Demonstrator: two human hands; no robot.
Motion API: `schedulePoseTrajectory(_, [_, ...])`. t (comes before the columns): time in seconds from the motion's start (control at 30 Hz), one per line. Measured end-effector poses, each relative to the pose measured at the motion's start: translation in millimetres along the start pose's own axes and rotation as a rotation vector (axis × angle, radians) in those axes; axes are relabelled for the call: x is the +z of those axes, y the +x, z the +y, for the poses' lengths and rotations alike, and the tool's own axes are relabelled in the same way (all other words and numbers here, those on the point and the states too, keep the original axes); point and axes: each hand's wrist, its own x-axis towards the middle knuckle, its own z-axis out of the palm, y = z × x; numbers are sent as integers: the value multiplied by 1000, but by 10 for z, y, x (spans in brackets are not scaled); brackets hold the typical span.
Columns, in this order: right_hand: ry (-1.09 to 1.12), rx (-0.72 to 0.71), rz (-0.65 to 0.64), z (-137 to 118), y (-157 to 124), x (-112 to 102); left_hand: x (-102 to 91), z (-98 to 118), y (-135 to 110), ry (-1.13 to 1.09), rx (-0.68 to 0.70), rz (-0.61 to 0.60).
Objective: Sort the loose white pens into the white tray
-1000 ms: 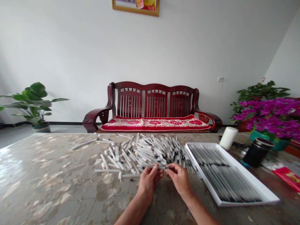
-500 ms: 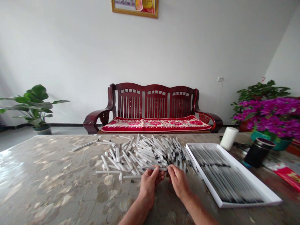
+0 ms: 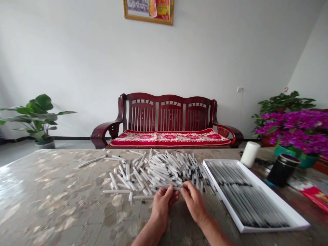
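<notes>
A heap of white pen barrels and caps (image 3: 156, 167) lies spread over the middle of the marble table (image 3: 51, 198). Just in front of the heap, my left hand (image 3: 162, 203) is closed round a thin white pen (image 3: 167, 187) held level. My right hand (image 3: 193, 201) pinches the right end of that same pen. To the right lies a white tray (image 3: 271, 201) filled with rows of assembled pens.
A white cup (image 3: 249, 154) and a black cup (image 3: 282, 169) stand behind the tray, with purple flowers (image 3: 297, 130) and a red packet (image 3: 314, 194) at far right. One long white rod (image 3: 92, 160) lies at the left. A wooden bench (image 3: 166, 126) and potted plant (image 3: 38, 118) stand beyond the table.
Both hands stay together on the pen near the heap. The view has tipped upward slightly, so everything sits a little lower in the frame.
</notes>
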Motion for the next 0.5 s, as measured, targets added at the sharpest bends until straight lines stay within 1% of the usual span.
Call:
schedulePoseTrajectory(0.07, [-30, 1, 17, 14, 2, 13, -3, -11, 2, 13, -2, -7])
schedulePoseTrajectory(0.17, [-68, 41, 22, 41, 3, 35, -6, -21, 0, 25, 6, -15])
schedulePoseTrajectory(0.27, [-16, 59, 8, 34, -4, 31, -6, -12, 2, 23, 7, -1])
schedulePoseTrajectory(0.37, [33, 37, -2, 21, -4, 20, -4, -4, 3, 22, 11, 15])
schedulePoseTrajectory(0.5, [-46, 36, 32, 43, 21, 27, -1, -12, -8, 60, 20, -9])
